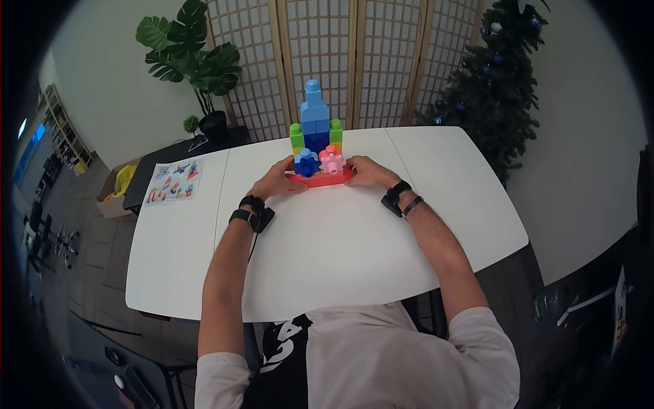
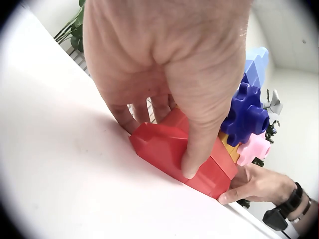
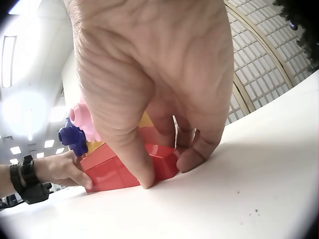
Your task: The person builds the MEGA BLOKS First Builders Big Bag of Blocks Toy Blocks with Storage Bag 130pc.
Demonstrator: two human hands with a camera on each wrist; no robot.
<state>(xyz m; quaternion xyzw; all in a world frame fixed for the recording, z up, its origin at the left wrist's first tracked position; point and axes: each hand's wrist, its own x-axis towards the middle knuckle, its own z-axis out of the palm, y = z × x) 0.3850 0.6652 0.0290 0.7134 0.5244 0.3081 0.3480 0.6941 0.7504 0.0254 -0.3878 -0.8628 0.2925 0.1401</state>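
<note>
A toy building-block tower [image 1: 315, 126] stands upright near the far edge of the white table, with light and dark blue blocks up its middle and green ones at both sides. Its base is a row of red blocks [image 1: 320, 180]. A dark blue gear [image 2: 245, 115] and a pink gear [image 1: 332, 162] sit on its front. My left hand [image 1: 276, 178] grips the left end of the red base, thumb in front and fingers behind. At the opposite end my right hand [image 1: 370, 172] holds the base the same way, its thumb pressed on the red front [image 3: 117, 169].
A printed sheet [image 1: 174, 183] with pictures of block builds lies at the table's left. Behind the table [image 1: 327, 259] stand a folding screen [image 1: 327, 61], a potted plant [image 1: 204, 88] and a decorated tree [image 1: 494, 88]. A cardboard box [image 1: 112, 194] is on the floor at left.
</note>
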